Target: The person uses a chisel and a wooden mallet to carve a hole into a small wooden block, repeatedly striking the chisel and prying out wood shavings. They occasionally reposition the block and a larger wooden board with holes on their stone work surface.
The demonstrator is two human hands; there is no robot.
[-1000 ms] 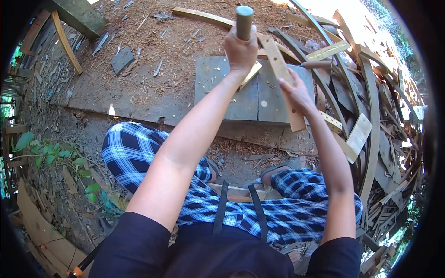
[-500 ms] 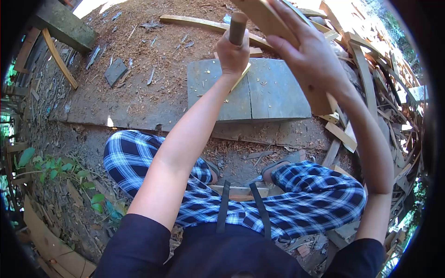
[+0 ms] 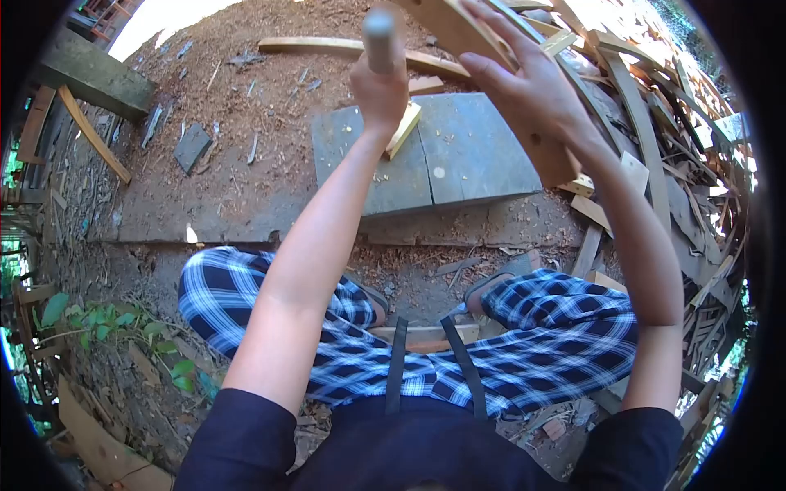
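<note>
My left hand (image 3: 380,94) is closed around a tool with a round handle (image 3: 380,41), whose butt end points up toward me. The handle is blurred, and the tool's working end is hidden below the fist. My right hand (image 3: 524,86) grips a long wooden board (image 3: 536,147) by its edge, thumb on the near face. The board slants from the top of the view down to the right side of a grey wooden block (image 3: 475,155). Partly behind my left wrist, a small pale wood piece (image 3: 404,131) lies on the block.
Scrap boards (image 3: 647,123) are heaped along the right. A curved strip of wood (image 3: 319,47) lies beyond the block amid shavings. A thick beam (image 3: 94,78) stands at the upper left, and a leafy plant (image 3: 102,319) grows at the lower left. My knees flank the block's near side.
My left hand has shifted left and slightly up with the handle. The view has turned a little, so the block and board sit farther left. My right hand keeps its grip.
</note>
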